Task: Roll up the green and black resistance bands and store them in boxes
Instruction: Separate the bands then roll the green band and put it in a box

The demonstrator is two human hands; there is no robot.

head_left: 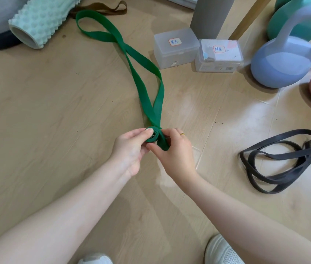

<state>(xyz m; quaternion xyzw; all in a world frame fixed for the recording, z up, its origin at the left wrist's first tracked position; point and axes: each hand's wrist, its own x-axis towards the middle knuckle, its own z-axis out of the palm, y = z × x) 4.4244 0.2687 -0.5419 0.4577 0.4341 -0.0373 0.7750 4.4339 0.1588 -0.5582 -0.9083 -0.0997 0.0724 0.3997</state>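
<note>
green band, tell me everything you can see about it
The green band is a wide, flat, matte loop that looks like rubber. It lies stretched along the wooden floor, twisted into a figure-eight, its far end near the spiky foam roller. Its near end is wound into a small coil, pinched between the left hand and the right hand. Most of it remains unrolled.

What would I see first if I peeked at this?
The long green band snaking across the floor, its near end wound into a little roll pinched by the left hand and right hand. Then the big blue kettlebell at the right, and the black band heaped below it.
</note>
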